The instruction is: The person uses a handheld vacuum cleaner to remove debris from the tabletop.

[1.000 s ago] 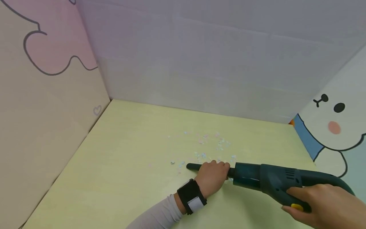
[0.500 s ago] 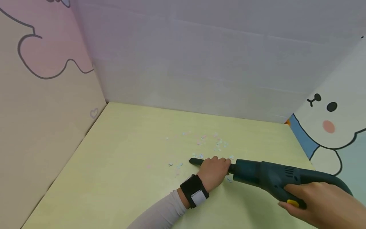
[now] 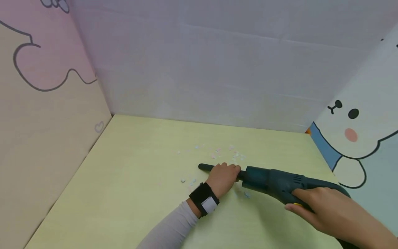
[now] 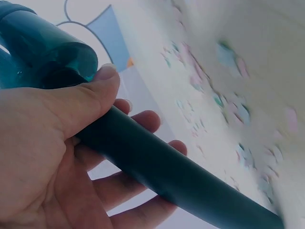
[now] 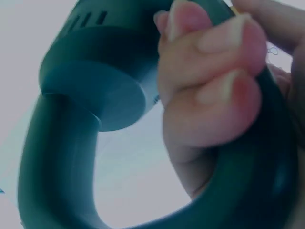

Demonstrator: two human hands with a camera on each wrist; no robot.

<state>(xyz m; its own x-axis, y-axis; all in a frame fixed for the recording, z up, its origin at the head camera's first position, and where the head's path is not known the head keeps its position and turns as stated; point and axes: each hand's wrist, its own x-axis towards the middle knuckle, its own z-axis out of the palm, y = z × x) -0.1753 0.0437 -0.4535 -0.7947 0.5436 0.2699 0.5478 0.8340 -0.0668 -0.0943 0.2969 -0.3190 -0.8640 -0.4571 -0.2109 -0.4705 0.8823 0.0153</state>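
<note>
A dark green handheld vacuum cleaner (image 3: 270,181) lies across the right half of the head view, its narrow nozzle (image 3: 205,167) pointing left over the table. My left hand (image 3: 223,179) grips the nozzle tube; in the left wrist view the thumb and fingers wrap around it, just ahead of the see-through dust cup (image 4: 71,52). My right hand (image 3: 326,204) holds the looped handle (image 5: 57,157), fingers curled round it in the right wrist view. Small pastel paper scraps (image 3: 236,156) are scattered beyond the nozzle, and a few scraps (image 3: 183,181) lie nearer, left of the left wrist.
The pale yellow tabletop (image 3: 124,193) is bounded by a plain back panel (image 3: 199,69), a left panel (image 3: 46,138) with a pink drawing, and a right panel (image 3: 370,121) with a cartoon animal. A black strap (image 3: 204,200) circles the left wrist.
The vacuum and both hands have shifted slightly left and away from the person. Fewer scraps show around the nozzle than a second ago. The head view has turned a little.
</note>
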